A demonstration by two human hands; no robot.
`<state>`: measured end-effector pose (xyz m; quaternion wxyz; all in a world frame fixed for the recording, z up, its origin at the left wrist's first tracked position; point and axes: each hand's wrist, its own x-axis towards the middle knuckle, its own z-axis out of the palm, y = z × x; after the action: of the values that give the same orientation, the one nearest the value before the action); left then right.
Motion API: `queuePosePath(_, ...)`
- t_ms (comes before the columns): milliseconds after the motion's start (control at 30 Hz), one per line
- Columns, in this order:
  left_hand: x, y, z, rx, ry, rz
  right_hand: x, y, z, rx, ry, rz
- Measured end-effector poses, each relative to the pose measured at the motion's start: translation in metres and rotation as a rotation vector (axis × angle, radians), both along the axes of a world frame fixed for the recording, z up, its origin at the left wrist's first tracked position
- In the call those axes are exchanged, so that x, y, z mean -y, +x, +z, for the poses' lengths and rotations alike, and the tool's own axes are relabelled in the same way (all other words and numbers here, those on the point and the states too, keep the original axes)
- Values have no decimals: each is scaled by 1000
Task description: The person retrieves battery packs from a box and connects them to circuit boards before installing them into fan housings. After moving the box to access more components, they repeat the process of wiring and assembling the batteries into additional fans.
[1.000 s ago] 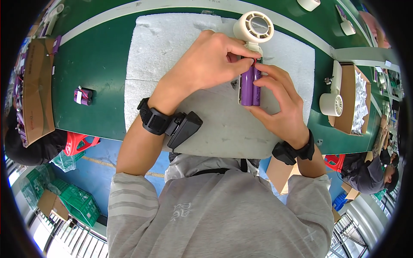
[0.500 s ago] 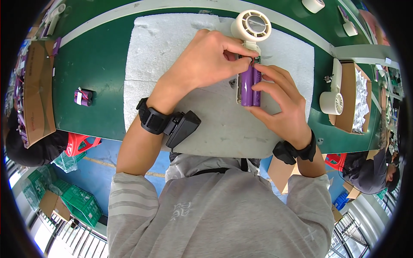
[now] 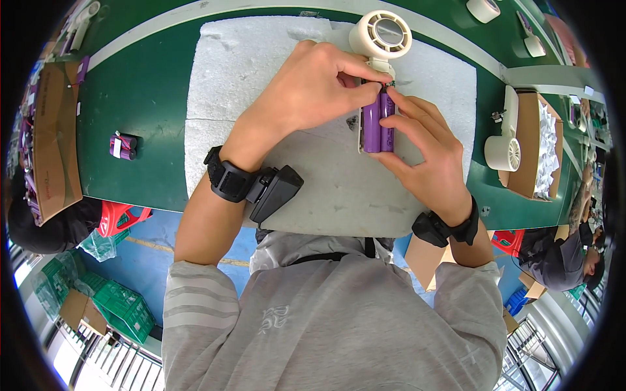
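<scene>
A cream handheld fan (image 3: 385,34) lies with its round head pointing away, its handle shell open. In the handle sits a purple two-cell battery pack (image 3: 372,129). My left hand (image 3: 319,85) bends over the fan's neck, thumb and forefinger pinched at the upper end of the pack. Dark and red wires and a bit of green circuit board show there, but what the fingertips hold is hidden. My right hand (image 3: 427,146) grips the battery pack from the right, with its thumb at the lower end and fingers along the side and top.
A grey-white foam mat (image 3: 228,78) lies under the work on a green table (image 3: 156,85). Another purple battery pack (image 3: 122,146) rests at left, near a cardboard box (image 3: 60,143) of packs. At right, a second fan (image 3: 502,153) stands beside a box (image 3: 531,150) holding white pieces.
The battery pack has shifted slightly away from me, toward the fan head. My right fingers have moved a little with it, and my left hand keeps nearly the same pinch.
</scene>
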<state>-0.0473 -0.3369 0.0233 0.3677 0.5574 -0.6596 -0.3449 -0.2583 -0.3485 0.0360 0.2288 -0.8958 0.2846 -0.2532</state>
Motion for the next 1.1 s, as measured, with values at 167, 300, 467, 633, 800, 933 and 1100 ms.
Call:
queuePosePath(167,-1,-2,-2,-8,-25,6,0,-2,0,-36,-7,20)
queuePosePath(300,-1,-1,-7,-21,-18,23,-3,2,-5,-32,-8,-8)
queuePosePath(467,2,0,-6,-55,-54,22,0,-1,1,-11,76,-40)
queuePosePath(633,2,9,-10,-130,53,-80,10,6,-4,67,183,-11)
queuePosePath(800,0,4,-6,-140,64,-62,13,8,-4,51,349,7)
queuePosePath(933,1,2,-3,-111,45,-36,12,10,-3,42,347,13)
queuePosePath(1100,0,2,-6,-161,69,-32,12,8,-1,33,305,43)
